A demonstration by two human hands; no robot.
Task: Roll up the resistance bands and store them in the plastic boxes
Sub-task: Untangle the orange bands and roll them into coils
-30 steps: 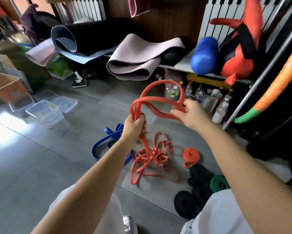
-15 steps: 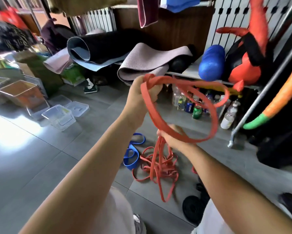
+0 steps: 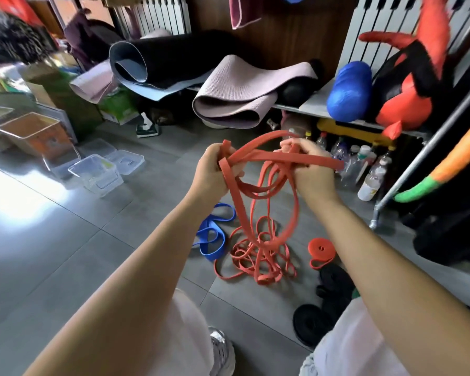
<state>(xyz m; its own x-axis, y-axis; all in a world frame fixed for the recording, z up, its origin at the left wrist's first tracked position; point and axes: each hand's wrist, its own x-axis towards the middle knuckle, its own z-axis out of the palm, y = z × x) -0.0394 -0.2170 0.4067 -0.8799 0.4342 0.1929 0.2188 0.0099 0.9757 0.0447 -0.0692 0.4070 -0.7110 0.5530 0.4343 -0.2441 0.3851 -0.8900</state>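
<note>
I hold a long orange resistance band (image 3: pixel 266 158) in the air with both hands. My left hand (image 3: pixel 214 172) grips several of its loops at one end. My right hand (image 3: pixel 307 169) grips strands a little to the right, at about the same height. More loops hang down between my hands to a tangled orange pile (image 3: pixel 258 256) on the floor. A loose blue band (image 3: pixel 212 234) lies left of the pile. A rolled orange band (image 3: pixel 320 248) lies right of it, with rolled black bands (image 3: pixel 312 321) nearer me. Clear plastic boxes (image 3: pixel 95 175) stand on the floor at the left.
Rolled yoga mats (image 3: pixel 236 90) and a blue roller (image 3: pixel 347 90) lie on a low shelf ahead. Plastic bottles (image 3: pixel 369 175) crowd under the shelf. A metal rack leg (image 3: pixel 375 213) stands at the right. Orange-tinted bins (image 3: pixel 35 137) sit far left on the grey tile floor.
My left hand came down from high up to the level of my right hand. My right hand rose from below and took hold of the upper strands, so the big loop is now gathered.
</note>
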